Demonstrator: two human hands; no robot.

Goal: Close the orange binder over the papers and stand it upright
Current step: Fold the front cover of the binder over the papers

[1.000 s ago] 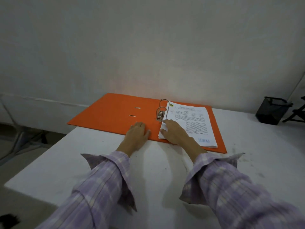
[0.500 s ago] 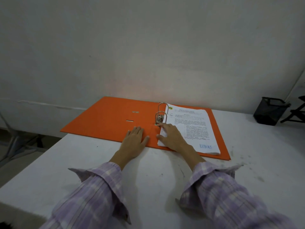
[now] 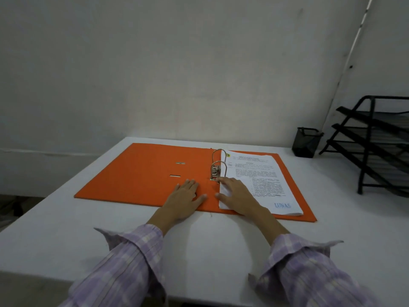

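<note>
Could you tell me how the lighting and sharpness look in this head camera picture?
Head view: dim, flat light with a greyish cast; the orange binder reads clearly; print on the papers is too soft to read; sleeves near the lens are blurred; the wide angle slants the black rack at the right edge.

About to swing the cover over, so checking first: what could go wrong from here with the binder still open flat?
1. The right hand lies on the papers beside the metal rings; closing the left cover could trap its fingers.
2. The near-left corner of the papers looks lifted, so it might crease.
3. The orange binder lies near the table front edge; standing it could let it slide.
</note>
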